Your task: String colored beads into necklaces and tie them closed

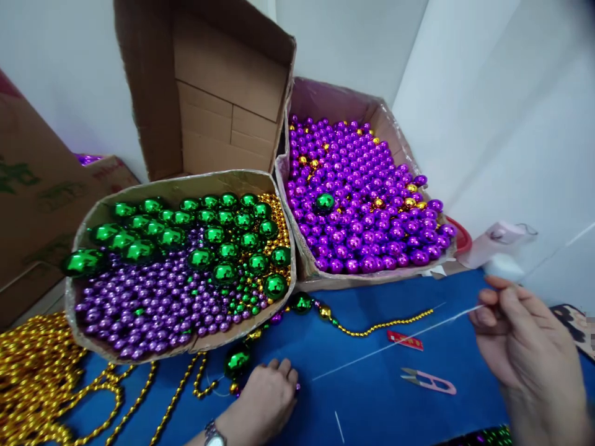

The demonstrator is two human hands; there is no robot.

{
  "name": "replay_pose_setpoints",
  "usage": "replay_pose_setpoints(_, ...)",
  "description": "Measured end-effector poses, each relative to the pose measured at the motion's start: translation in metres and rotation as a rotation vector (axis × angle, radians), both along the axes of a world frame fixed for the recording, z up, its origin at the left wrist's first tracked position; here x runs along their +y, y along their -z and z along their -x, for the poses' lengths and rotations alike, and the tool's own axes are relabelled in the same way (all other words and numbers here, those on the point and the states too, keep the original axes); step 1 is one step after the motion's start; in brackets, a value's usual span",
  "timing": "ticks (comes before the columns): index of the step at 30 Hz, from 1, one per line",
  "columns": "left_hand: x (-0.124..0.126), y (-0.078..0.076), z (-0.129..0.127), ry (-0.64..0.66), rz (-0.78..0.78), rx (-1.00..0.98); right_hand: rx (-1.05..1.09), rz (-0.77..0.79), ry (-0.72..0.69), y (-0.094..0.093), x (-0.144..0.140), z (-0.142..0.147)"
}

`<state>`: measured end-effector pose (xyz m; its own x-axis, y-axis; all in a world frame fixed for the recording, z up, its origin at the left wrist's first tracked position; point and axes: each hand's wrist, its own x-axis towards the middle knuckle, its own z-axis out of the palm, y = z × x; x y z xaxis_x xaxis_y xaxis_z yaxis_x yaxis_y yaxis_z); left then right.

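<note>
My left hand (pixel 264 395) rests knuckles-up on the blue cloth (pixel 372 402), fingers curled, beside a large green bead (pixel 238 359) and a small purple bead at its fingertips. My right hand (pixel 515 337) is raised at the right and pinches a thin white thread (pixel 385 347) that runs left and down across the cloth toward the left hand. A partly strung strand with a green bead (pixel 301 303), a gold bead and small gold beads (pixel 385 324) lies on the cloth.
A cardboard box (pixel 186 186) of green, purple and gold beads sits front left; a second box (pixel 353 99) of purple beads stands behind right. Gold bead strands (pixel 32 371) pile at far left. Pink thread snips (pixel 430 381) and a red tag (pixel 405 340) lie on the cloth.
</note>
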<state>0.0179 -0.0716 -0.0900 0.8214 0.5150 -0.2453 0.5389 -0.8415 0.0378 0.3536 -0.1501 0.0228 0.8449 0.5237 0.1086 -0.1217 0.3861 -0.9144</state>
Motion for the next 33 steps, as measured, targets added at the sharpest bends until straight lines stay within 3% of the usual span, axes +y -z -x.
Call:
replay_pose_setpoints(5,0.004,-0.019,0.002,0.011,0.057,-0.028,0.036,0.013,-0.035,0.005,-0.002,0.009)
replay_pose_setpoints(8,0.024,-0.044,0.000,-0.044,0.104,-0.287,-0.003,0.077,-0.170,0.014,-0.004,0.026)
replay_pose_setpoints(10,0.046,-0.058,-0.002,-0.154,-0.002,-0.540,-0.061,0.124,-0.231,0.018,-0.005,0.039)
replay_pose_setpoints(12,0.069,-0.067,-0.004,-0.218,-0.153,-0.646,-0.128,0.179,-0.276,0.021,-0.005,0.054)
replay_pose_setpoints(16,0.103,-0.069,-0.006,-0.220,-0.282,-0.481,-0.320,0.318,-0.379,0.027,-0.004,0.078)
replay_pose_setpoints(19,0.113,-0.064,-0.007,-0.219,-0.247,-0.426,-0.477,0.400,-0.488,0.035,-0.002,0.091)
replay_pose_setpoints(24,0.117,-0.061,-0.011,-0.303,-0.124,-0.552,-0.690,0.471,-0.640,0.048,0.001,0.108)
replay_pose_setpoints(27,0.108,-0.070,-0.010,-0.476,0.106,-0.836,-0.809,0.484,-0.718,0.057,0.001,0.118)
replay_pose_setpoints(30,0.095,-0.083,-0.006,-0.696,0.681,-1.224,-0.879,0.472,-0.757,0.066,0.001,0.127)
replay_pose_setpoints(33,0.084,-0.090,-0.002,-0.784,1.225,-1.488,-0.950,0.416,-0.760,0.074,0.004,0.133)
